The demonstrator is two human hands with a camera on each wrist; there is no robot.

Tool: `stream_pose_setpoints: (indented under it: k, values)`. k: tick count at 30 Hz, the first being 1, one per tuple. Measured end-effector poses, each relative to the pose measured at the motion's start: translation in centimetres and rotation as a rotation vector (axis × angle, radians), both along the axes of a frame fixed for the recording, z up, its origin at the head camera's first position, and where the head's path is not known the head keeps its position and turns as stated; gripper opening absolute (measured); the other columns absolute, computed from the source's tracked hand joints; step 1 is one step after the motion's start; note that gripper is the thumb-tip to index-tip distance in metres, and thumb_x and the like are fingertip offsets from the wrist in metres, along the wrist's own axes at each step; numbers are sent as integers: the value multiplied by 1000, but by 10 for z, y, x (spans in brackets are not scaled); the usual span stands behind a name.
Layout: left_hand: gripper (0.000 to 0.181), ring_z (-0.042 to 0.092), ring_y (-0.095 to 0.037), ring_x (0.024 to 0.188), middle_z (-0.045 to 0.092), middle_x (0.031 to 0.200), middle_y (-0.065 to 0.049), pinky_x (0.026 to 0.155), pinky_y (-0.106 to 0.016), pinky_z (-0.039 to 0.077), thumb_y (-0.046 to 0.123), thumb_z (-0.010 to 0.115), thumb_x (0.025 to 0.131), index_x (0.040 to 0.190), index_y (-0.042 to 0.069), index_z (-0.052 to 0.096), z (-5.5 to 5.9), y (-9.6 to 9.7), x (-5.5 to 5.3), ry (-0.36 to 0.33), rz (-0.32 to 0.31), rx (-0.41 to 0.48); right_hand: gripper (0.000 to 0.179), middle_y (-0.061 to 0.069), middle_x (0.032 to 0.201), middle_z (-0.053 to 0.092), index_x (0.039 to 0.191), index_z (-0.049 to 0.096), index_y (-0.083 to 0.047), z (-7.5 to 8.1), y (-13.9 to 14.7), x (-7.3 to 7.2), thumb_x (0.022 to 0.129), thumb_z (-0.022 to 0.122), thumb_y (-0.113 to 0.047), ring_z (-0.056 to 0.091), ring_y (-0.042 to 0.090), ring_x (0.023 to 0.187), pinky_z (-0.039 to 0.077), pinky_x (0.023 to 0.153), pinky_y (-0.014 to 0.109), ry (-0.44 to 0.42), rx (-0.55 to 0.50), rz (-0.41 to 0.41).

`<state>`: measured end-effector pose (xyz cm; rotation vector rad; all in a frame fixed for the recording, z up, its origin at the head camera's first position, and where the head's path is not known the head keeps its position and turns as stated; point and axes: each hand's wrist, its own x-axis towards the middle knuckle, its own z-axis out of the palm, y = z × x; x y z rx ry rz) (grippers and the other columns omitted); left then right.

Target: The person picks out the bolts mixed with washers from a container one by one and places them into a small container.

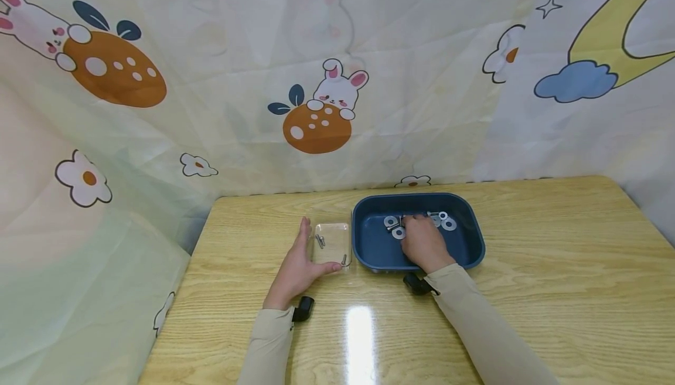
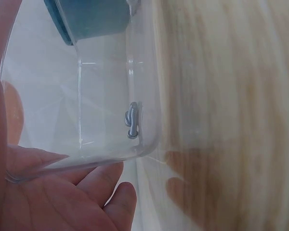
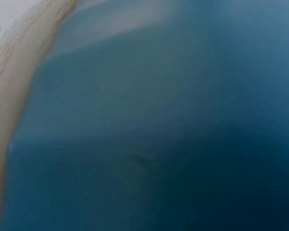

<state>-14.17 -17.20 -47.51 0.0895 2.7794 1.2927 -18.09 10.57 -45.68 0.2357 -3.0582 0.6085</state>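
Note:
My left hand (image 1: pixel 296 268) lies around the near-left corner of a clear plastic box (image 1: pixel 332 227), fingers straight along its left side and thumb along the near edge. A few small metal screws (image 1: pixel 320 241) lie inside the box; some also show through its wall as a cluster of screws (image 2: pixel 132 120) in the left wrist view. My right hand (image 1: pixel 424 243) reaches down into a blue tray (image 1: pixel 369 250), among washers and screws. Its fingertips are hidden below the hand, so I cannot tell whether they pinch anything. The right wrist view shows only the blurred tray wall (image 3: pixel 111 96).
Flat metal washers (image 1: pixel 449 224) and several screws lie on the tray floor on both sides of the right hand. The box stands against the tray's left side on a wooden table (image 1: pixel 554 268). A printed cloth (image 1: pixel 422 109) hangs behind the table's far edge.

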Motion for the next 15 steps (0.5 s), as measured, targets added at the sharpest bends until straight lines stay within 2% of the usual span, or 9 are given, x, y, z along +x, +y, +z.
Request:
stream_pose_setpoints:
  k: [5,15]
  values:
    - [133,17,-19,138,13,153,7,108,-47,22,64,79,53,149,29,-6,0,0,0,2,0,-6,35,23,97,64,113,62,5,1,0,0,79,63,-2,59,37,87,50,74,49,-25,-6,-13]
    - [131,17,-19,138,14,153,6,108,-48,23,58,81,56,149,30,-7,0,0,0,-3,2,4,31,17,85,65,108,62,0,2,0,0,78,65,-4,59,31,75,50,66,45,-42,-24,-35]
